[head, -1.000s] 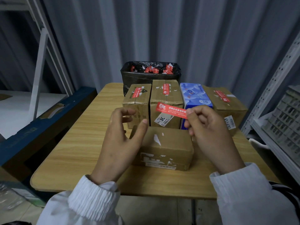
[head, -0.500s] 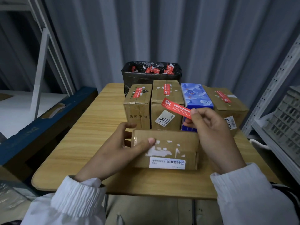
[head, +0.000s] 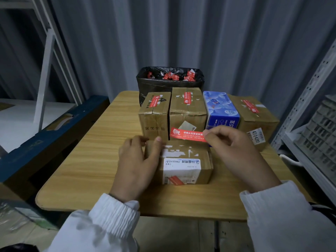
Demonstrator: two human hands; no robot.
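The worktop [head: 101, 160] shows pale yellow wood grain. At centre frame the near carton [head: 205, 160] is brown, its top marked with torn white patches; its label [head: 181, 167] is white with black print and a red patch. The sticker [head: 187, 136] is red with white lettering. The back-row cartons [head: 187, 113] are brown, each with a red strip [head: 187, 99] (the blue box [head: 221, 110] among them carries white and paler blue print). The bin liner [head: 163, 88], upper centre, is black, with red scraps [head: 174, 76] inside. The wall [head: 236, 42] is grey, vertically ribbed.
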